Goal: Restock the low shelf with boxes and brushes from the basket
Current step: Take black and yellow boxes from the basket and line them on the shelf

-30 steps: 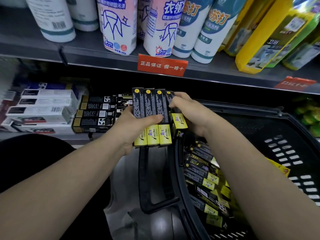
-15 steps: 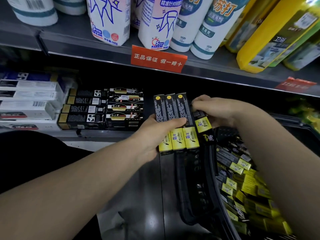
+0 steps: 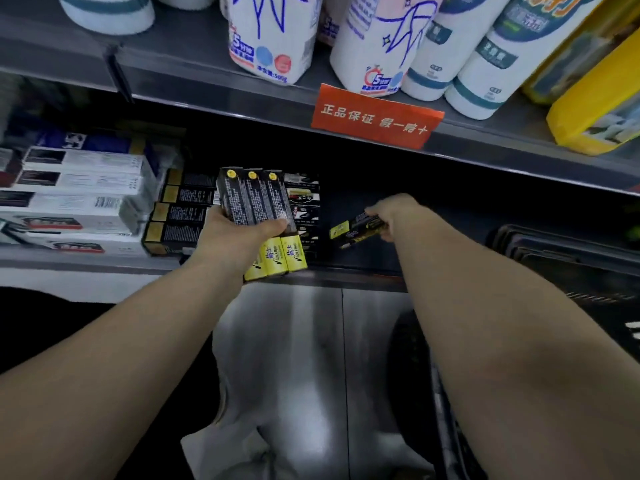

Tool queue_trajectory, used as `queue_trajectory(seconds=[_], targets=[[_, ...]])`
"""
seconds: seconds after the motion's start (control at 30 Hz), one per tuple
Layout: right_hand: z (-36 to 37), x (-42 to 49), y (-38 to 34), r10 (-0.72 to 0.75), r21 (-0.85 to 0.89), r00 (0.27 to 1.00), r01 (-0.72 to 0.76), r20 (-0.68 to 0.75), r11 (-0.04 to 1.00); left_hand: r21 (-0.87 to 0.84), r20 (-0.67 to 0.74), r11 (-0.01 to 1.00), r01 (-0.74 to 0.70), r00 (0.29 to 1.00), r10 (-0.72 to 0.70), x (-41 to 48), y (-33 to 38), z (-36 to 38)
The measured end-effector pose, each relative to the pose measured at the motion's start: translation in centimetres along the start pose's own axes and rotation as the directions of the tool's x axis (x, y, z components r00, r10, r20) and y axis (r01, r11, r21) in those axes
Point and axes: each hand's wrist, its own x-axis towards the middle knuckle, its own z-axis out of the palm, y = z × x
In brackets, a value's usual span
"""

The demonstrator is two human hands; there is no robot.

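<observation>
Cardboard boxes look light, stiff: left hand grips three mid-length; right hand pinches another by its end.

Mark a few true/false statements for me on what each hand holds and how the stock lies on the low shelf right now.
1. The left hand grips three black-and-yellow boxes side by side. True.
2. The right hand holds nothing. False: it pinches a single box.
3. The single box rests on top of the stacked black boxes. False: it is held apart from them, to their right, inside the low shelf.
4. A red sign hangs on the edge of the shelf above. True.
5. White boxes lie stacked to the left of the stacked black boxes. True.
</observation>
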Motion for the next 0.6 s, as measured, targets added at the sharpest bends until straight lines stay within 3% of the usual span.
queue_trajectory(seconds=[0.17, 0.37, 0.6], targets=[[2.6, 2.0, 2.0, 0.046, -0.289, 0.994, -0.015, 0.099, 0.957, 0.018, 0.024, 1.000, 0.005, 1.000, -0.005, 0.5, -0.2, -0.4], [2.6, 3.8, 2.4, 0.017, -0.601, 0.992, 0.062, 0.125, 0.796, 0.021, 0.049, 1.000, 0.006, 0.999, -0.007, 1.0, -0.2, -0.1], [3.2, 4.9, 4.1, -0.009, -0.733, 0.998, 0.050, 0.060, 0.678, 0.077, 0.068, 0.996, 0.046, 0.996, -0.052, 1.8, -0.5, 0.1]])
